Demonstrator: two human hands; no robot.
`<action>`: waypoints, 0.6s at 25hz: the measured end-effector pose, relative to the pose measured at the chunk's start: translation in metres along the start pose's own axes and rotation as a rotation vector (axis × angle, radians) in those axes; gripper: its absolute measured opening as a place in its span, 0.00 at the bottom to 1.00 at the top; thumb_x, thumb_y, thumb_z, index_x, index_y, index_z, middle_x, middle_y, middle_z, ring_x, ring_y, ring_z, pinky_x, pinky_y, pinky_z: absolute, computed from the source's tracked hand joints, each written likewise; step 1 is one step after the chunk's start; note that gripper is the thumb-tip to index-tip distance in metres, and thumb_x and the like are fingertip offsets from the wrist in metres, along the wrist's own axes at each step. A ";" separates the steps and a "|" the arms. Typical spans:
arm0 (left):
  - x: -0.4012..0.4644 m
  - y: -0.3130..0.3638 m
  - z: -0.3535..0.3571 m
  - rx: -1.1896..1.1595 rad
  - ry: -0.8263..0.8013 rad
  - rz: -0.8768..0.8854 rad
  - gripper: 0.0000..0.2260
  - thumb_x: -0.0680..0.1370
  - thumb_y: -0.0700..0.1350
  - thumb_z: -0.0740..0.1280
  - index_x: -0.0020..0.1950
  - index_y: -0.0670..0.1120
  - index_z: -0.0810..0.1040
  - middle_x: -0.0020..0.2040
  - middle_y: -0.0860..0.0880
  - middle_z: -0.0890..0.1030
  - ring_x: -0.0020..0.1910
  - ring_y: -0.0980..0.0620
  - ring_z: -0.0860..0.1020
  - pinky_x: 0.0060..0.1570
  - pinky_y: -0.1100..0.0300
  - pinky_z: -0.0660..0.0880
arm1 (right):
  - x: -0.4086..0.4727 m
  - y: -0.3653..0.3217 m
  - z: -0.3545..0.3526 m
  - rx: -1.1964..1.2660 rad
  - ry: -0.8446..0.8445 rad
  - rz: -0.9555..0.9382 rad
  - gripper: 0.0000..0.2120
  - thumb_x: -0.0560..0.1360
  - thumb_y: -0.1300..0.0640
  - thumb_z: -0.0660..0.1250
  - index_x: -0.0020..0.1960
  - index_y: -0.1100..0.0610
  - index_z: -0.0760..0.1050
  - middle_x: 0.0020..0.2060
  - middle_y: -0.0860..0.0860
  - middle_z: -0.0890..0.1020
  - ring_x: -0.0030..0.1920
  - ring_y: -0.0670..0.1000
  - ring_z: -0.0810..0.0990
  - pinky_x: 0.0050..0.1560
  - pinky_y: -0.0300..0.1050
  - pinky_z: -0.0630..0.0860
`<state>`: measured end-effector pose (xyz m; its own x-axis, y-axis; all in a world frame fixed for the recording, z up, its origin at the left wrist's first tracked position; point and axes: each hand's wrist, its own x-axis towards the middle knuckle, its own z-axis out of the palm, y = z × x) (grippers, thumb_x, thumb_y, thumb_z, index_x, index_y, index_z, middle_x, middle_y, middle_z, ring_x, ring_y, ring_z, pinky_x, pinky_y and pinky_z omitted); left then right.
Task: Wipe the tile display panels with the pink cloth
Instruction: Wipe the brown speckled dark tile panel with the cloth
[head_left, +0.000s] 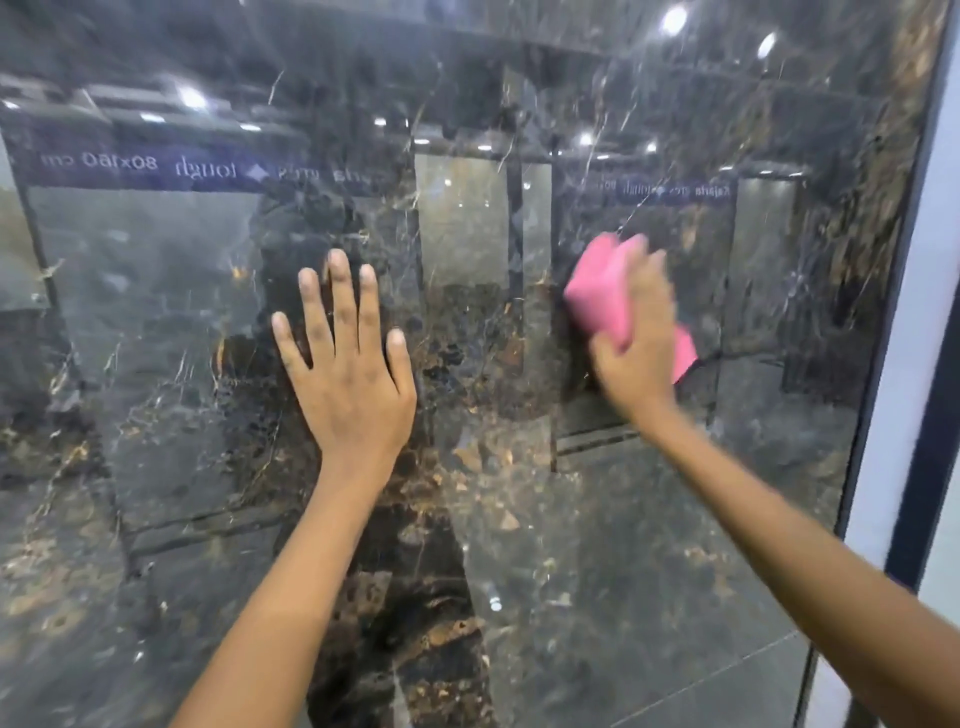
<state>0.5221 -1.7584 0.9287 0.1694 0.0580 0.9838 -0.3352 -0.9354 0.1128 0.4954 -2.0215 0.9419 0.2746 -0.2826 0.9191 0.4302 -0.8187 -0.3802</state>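
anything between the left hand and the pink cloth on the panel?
No object. In the head view, only bare glossy dark marble panel with reflections lies between the flat left hand and the pink cloth gripped by the right hand.

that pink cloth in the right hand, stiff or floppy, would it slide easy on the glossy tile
The folded pink cloth probably is soft and floppy: it bunches under the right hand, which grips it. It looks light. The dark glossy marble-look tile panel mirrors lights, so it likely slides easily.
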 end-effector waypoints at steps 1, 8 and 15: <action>0.002 -0.001 0.000 0.004 0.010 0.003 0.25 0.84 0.51 0.49 0.81 0.47 0.51 0.80 0.46 0.52 0.79 0.44 0.49 0.75 0.45 0.39 | -0.041 -0.012 0.010 -0.050 -0.175 -0.289 0.35 0.70 0.61 0.59 0.77 0.62 0.55 0.73 0.63 0.62 0.69 0.55 0.66 0.69 0.46 0.65; 0.004 0.002 -0.005 -0.040 0.029 0.004 0.25 0.80 0.47 0.57 0.77 0.45 0.61 0.79 0.45 0.59 0.77 0.44 0.54 0.74 0.44 0.45 | 0.039 -0.002 -0.007 -0.199 0.009 -0.238 0.34 0.67 0.58 0.64 0.72 0.65 0.64 0.70 0.65 0.68 0.72 0.58 0.63 0.75 0.53 0.57; 0.089 0.013 -0.018 -0.124 0.115 -0.024 0.25 0.81 0.47 0.54 0.78 0.46 0.59 0.80 0.48 0.55 0.79 0.44 0.51 0.74 0.46 0.46 | -0.015 -0.058 0.035 -0.217 -0.370 -0.954 0.35 0.70 0.57 0.63 0.75 0.64 0.59 0.75 0.59 0.60 0.76 0.56 0.57 0.73 0.58 0.61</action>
<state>0.5159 -1.7587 1.0199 0.0743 0.1262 0.9892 -0.4450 -0.8835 0.1461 0.4960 -1.9520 0.9463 0.1642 0.6684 0.7254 0.4529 -0.7044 0.5465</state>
